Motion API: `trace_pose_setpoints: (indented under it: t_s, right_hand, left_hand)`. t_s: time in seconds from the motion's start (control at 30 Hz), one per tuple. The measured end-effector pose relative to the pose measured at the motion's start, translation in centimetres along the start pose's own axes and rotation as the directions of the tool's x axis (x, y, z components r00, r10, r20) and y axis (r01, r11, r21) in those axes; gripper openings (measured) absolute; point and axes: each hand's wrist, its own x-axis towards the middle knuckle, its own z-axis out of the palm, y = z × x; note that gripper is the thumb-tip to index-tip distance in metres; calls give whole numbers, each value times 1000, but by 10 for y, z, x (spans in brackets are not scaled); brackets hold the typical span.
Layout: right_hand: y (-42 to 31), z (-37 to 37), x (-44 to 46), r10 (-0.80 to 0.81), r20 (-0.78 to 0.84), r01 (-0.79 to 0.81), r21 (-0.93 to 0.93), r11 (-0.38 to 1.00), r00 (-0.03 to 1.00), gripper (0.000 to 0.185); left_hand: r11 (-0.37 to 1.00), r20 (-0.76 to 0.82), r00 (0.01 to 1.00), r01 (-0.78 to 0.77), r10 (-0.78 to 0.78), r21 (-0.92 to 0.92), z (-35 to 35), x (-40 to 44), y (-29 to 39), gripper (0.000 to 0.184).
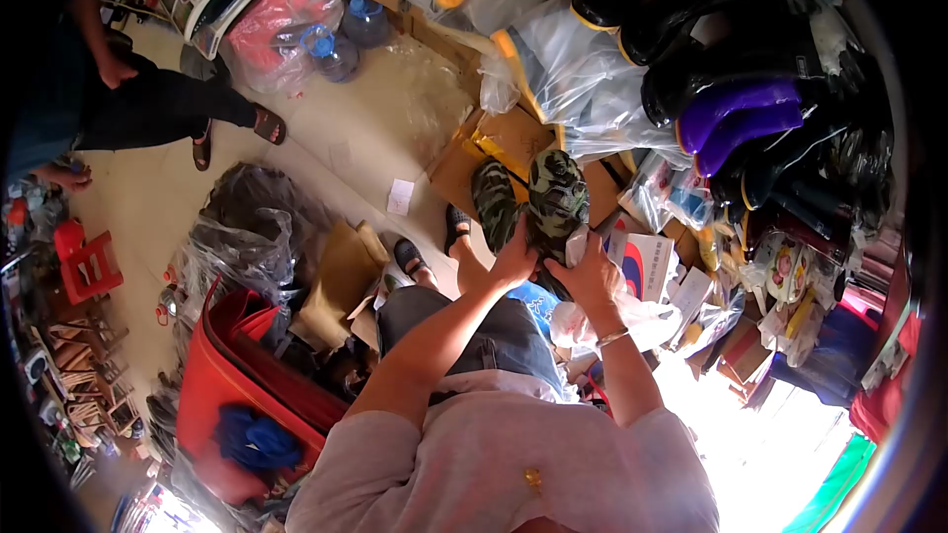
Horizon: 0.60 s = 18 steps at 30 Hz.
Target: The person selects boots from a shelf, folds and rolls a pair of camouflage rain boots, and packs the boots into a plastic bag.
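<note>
A pair of camouflage-patterned shoes [558, 188] is held in front of me, above my lap. My left hand [515, 259] is closed around the near end of the pair, its fingers partly hidden. On the other side, my right hand [592, 276] grips the near end of the right-hand shoe, with a bracelet [612, 338] at its wrist. A crumpled white plastic bag [632, 318] hangs just beneath and beside my right hand. Behind the shoes lies an opened cardboard box [518, 128].
Black and purple rubber boots [741, 118] crowd the upper right. A white shoebox [642, 262] sits right of my hands. At left are a red bag [212, 365], clear plastic wrapping [242, 237] and a red stool [87, 262]. Another person [148, 104] is at upper left, near water bottles [331, 51].
</note>
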Motion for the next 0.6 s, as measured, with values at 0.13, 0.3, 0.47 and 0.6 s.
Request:
trace_pose_setpoints:
  t_s: [0.13,0.3,0.47,0.6]
  right_hand:
    - [7,-28,16,-176,-53,169,-113,979,983,92]
    - [-9,-89,32,-342,-148,319,-159,934,928,87]
    - [-3,-49,73,-456,-98,443,-128,888,885,81]
    - [-6,-47,72,-384,78,392,-168,905,920,77]
  left_hand:
    - [986,22,1000,-7,11,-164,11,15,10,69]
    - [896,7,987,-145,163,-421,35,29,56,52]
    - [938,-159,987,-65,10,-340,20,68,17,31]
    - [906,-69,996,26,-61,-422,3,59,-3,17]
